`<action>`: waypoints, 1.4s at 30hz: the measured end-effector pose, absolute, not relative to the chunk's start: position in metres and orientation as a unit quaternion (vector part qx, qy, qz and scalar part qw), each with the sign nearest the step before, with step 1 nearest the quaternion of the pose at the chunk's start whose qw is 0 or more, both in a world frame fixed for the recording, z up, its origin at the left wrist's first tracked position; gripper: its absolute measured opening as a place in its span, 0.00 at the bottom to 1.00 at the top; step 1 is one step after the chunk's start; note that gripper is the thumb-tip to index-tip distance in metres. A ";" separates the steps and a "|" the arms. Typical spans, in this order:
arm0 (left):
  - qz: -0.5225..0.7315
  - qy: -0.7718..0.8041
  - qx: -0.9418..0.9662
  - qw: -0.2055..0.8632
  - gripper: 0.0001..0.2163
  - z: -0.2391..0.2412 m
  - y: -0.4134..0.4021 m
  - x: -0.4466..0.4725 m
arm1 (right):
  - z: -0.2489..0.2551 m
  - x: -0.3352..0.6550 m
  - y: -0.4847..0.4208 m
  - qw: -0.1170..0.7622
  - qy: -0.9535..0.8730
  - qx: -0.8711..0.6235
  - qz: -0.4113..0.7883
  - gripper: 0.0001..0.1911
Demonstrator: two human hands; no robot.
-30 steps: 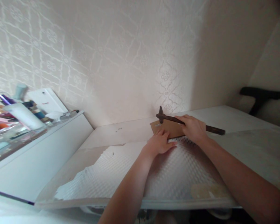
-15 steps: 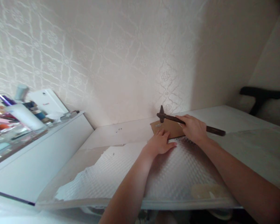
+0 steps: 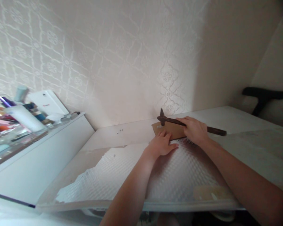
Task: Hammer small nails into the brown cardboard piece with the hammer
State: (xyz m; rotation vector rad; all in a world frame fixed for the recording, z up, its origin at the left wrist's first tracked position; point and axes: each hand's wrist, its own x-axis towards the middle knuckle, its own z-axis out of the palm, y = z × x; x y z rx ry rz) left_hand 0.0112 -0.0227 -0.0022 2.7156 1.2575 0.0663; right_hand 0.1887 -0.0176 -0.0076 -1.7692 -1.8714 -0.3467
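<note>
My right hand (image 3: 195, 130) is wrapped round the handle of a hammer (image 3: 171, 120), whose dark head is above the far left part of a flat brown board (image 3: 175, 130). My left hand (image 3: 162, 143) lies on the board's near left part, fingers stretched out and thumb pointing right. Small pale marks or bits (image 3: 159, 126) show on the board just under the hammer head; I cannot make out what they are. The board rests at the far edge of a white textured sheet (image 3: 129, 163), partly covered by both hands.
Several tiny dark pieces (image 3: 120, 131) lie on the white tabletop (image 3: 136, 131) left of the board. On the left, a white cabinet (image 3: 44, 157) carries bottles and a white box (image 3: 48, 102). Patterned wallpaper rises behind. A black T-shaped object (image 3: 264, 94) stands at right.
The hammer head has dropped slightly towards the board, and the right hand has shifted a little left with it. My left hand and the board stay in place.
</note>
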 end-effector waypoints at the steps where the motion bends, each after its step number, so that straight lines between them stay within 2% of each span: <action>1: 0.022 0.418 0.905 0.074 0.33 -0.002 -0.023 0.011 | -0.007 0.189 -0.018 0.269 -0.695 -0.654 -0.128 0.23; 24: 0.021 0.418 0.906 0.067 0.33 -0.003 -0.022 0.010 | -0.007 0.191 -0.018 0.290 -0.688 -0.648 -0.151 0.23; 29: 0.021 0.419 0.905 0.072 0.33 -0.002 -0.023 0.010 | -0.006 0.190 -0.019 0.269 -0.703 -0.644 -0.139 0.22; 34: 0.029 0.414 0.907 0.068 0.32 -0.004 -0.022 0.010 | -0.006 0.191 -0.018 0.298 -0.694 -0.640 -0.142 0.22; 42: 0.020 0.415 0.907 0.069 0.33 -0.004 -0.022 0.010 | -0.006 0.190 -0.019 0.275 -0.707 -0.639 -0.130 0.23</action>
